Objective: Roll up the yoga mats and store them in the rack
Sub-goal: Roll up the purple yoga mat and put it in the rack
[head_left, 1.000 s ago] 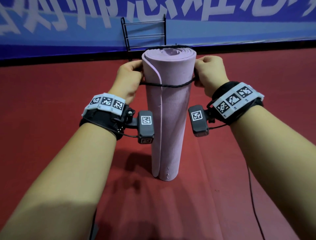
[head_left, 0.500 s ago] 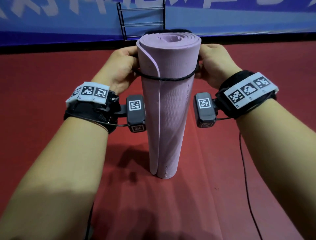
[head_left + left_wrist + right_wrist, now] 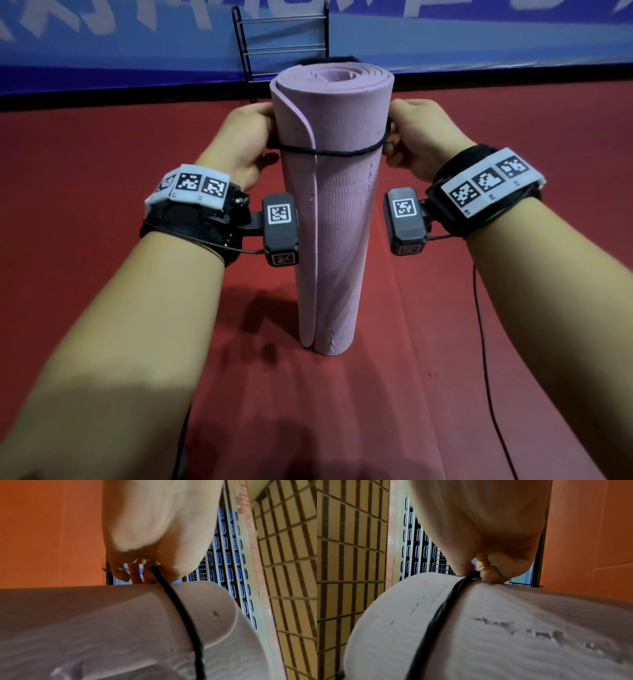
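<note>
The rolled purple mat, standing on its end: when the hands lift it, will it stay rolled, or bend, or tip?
The rolled mat probably stays rolled: a black cord circles its upper part, gripped by the left hand and right hand. Its thick layers suggest little bending. Tall on a narrow base, it may tip if released.

No legible text: large white characters on the far blue banner (image 3: pixel 102 41) are cropped and unreadable; wristband tags (image 3: pixel 200 185) carry only square coded patterns.

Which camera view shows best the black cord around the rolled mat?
The head view: the black cord crosses the mat's whole front between left hand and right hand. Each wrist view shows only one blurred stretch running to the fingers.
</note>
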